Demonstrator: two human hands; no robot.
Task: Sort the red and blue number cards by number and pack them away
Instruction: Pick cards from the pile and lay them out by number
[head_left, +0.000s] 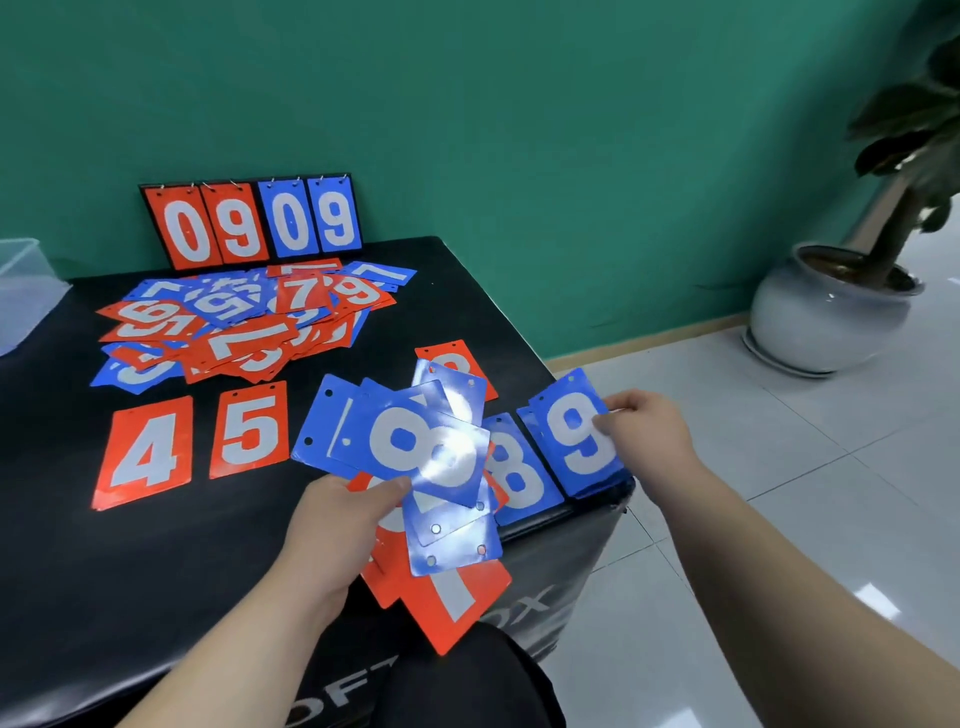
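My left hand (337, 525) grips a fanned bunch of red and blue cards (415, 457); a blue 8 lies on top. My right hand (644, 431) pinches the right edge of a blue 9 card (574, 436), which rests on a small blue stack at the table's right corner. A blue 8 card (519, 478) lies just left of that stack. A red 4 (145, 452) and a red 5 (252, 428) lie side by side at the front left. A loose heap of mixed cards (244, 322) covers the far half of the table.
A scoreboard (249, 221) reading 0 9 0 9 stands against the green wall. A clear plastic box (23, 291) sits at the far left. The black table (156, 582) ends close on the right; a potted plant (831, 306) stands on the tiled floor beyond.
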